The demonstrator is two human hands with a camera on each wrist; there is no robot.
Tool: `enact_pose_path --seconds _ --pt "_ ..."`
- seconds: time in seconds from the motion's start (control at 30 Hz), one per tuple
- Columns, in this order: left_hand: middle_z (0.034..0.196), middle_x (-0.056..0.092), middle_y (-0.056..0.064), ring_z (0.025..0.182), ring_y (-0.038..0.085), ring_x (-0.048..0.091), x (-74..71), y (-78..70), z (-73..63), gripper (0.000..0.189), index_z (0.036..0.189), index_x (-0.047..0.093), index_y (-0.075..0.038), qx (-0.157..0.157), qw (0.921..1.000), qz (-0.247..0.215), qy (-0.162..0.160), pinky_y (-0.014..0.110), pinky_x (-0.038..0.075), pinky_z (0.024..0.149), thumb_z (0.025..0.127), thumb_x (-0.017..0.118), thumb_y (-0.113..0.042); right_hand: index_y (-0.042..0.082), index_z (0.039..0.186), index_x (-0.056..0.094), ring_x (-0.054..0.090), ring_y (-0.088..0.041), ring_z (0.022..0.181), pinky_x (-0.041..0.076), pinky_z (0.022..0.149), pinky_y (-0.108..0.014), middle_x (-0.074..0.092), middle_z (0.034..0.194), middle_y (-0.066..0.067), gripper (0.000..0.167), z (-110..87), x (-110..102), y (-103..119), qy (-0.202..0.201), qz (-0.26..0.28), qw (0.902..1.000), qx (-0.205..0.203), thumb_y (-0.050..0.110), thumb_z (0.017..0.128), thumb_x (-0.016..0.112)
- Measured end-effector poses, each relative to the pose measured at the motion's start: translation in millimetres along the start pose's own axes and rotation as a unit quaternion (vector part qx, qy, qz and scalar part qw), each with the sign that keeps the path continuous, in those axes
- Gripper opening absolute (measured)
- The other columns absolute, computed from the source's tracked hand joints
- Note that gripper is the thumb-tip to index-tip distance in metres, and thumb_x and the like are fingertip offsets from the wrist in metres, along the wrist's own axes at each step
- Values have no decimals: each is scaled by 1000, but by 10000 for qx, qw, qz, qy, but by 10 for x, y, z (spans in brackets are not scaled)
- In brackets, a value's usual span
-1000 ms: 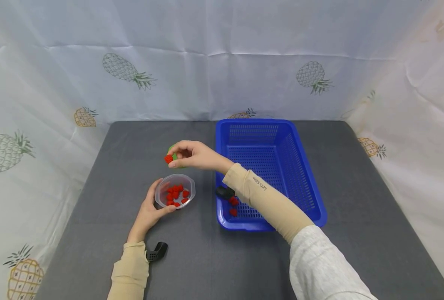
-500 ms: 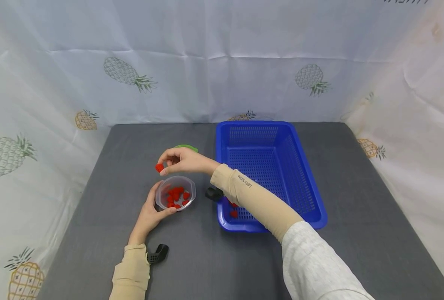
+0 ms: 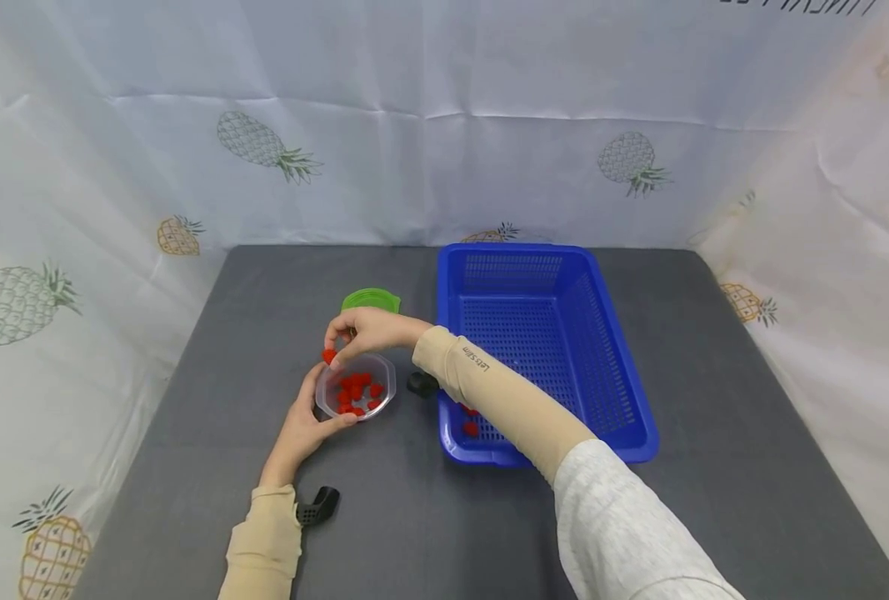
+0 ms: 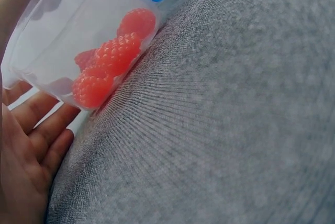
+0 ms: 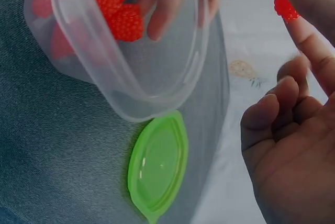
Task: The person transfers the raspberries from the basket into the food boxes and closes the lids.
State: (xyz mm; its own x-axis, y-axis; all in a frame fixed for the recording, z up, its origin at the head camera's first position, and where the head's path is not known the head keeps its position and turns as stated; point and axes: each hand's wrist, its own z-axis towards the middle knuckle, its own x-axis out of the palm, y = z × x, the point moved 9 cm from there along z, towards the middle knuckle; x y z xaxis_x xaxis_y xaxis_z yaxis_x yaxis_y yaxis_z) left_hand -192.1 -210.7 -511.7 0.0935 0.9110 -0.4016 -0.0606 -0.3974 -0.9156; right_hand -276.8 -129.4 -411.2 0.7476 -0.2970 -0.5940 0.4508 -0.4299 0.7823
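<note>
Right hand: the bare right hand (image 3: 369, 331) reaches across from the right; thumb and forefinger are closed to a pinch on one berry, the other fingers bent loosely toward the palm.
Pinched berry: a small red, bumpy, raspberry-shaped piece (image 3: 329, 356), held at the fingertips over the far left rim of the tub; whether it touches the rim cannot be told.
Left hand: the bare left hand (image 3: 302, 425) grips the tub from the near left, fingers spread wide along one side and thumb at the near edge.
Tub: a clear plastic container with rounded corners (image 3: 381, 368), upright on the table, its top uncovered.
Berries in tub: a cluster of red raspberry-shaped pieces (image 5: 127, 22) on the bottom, some touching one another, the exact count unclear.
Lid: a bright green plastic lid with a small tab (image 3: 372, 300), lying on the table beyond the tub, partly behind the right hand.
Basket: a blue rectangular plastic basket with perforated walls and floor (image 3: 511, 325), right of the tub.
Berries in basket: red raspberry-shaped pieces (image 3: 471, 429) near its left front corner, partly hidden by the right forearm.
Table: dark grey, cloth-like surface (image 3: 414, 533).
</note>
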Motion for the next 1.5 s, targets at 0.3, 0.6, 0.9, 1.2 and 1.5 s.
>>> enact_pose_path --seconds 0.3,0.6,0.9,1.2,1.5 --pt "151 25 17 135 35 28 27 -192 -88 93 148 18 -12 13 10000 67 7 63 23 108 75 76 -16 15 90 64 28 -10 58 28 57 -19 38 67 0 17 57 126 -176 211 -150 9996 121 23 79 75" --pt "150 27 16 136 33 30 38 -112 -40 92 148 19 -16 -65 9999 -67 47 59 26 108 75 75 -13 10 93 65 35 -10 66 33 57 -19 46 77 0 19 56 229 -257 523 -389 9970 420 20 79 74" --pt "151 26 13 137 33 27 16 -5 5 93 148 19 -21 47 10000 -79 -18 60 23 109 75 77 -19 12 91 67 37 -9 66 35 56 -18 53 84 0 16 67 230 -261 550 -1053 9916 520 21 79 74" --pt "151 26 14 137 33 27 -4 8 6 93 148 19 -21 -3 10000 -9 -31 61 23 109 75 77 -20 16 88 69 44 -7 66 39 59 -16 61 81 6 6 93 245 -274 636 -1223 9890 543 21 83 69" --pt "151 25 20 136 36 27 -33 -181 -43 92 147 19 -10 -34 10000 -56 -4 61 22 109 75 76 -13 13 87 70 46 -6 67 40 60 -15 61 80 7 7 121 261 -289 659 -1211 9890 534 20 84 68"
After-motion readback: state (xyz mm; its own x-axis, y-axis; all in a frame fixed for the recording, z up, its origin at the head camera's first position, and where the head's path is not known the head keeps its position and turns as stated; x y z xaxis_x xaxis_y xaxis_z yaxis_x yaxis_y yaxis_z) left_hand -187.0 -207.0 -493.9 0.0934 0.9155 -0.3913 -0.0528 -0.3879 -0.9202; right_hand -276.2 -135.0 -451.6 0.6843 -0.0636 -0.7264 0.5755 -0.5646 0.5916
